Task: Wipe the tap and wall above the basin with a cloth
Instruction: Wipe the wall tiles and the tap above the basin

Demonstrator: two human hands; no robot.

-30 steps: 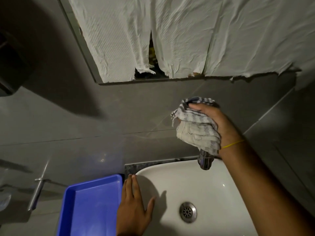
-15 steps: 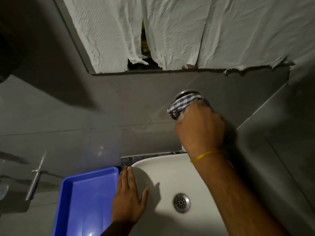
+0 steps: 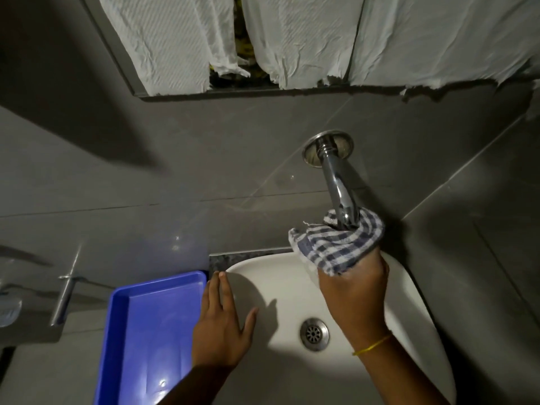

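Note:
A chrome tap (image 3: pixel 336 176) juts from the grey tiled wall (image 3: pixel 204 159) on a round flange, over a white basin (image 3: pixel 280 276). My right hand (image 3: pixel 355 296) grips a blue-and-white checked cloth (image 3: pixel 339 247), which is wrapped around the tap's outer end and hides the spout tip. The upper stem and flange are bare. My left hand (image 3: pixel 223 325) lies flat, fingers apart, on the basin's left rim.
A blue plastic tray (image 3: pixel 146 331) sits left of the basin, touching my left hand's side. A metal lever fitting (image 3: pixel 65 293) is on the wall at far left. Above hangs a mirror frame covered with white paper sheets (image 3: pixel 292 39). The drain (image 3: pixel 314 334) is at the basin's middle.
My right hand slid the cloth from the tap's flange at the wall down along the stem to its outer end, baring the flange and stem. My left hand stayed on the rim.

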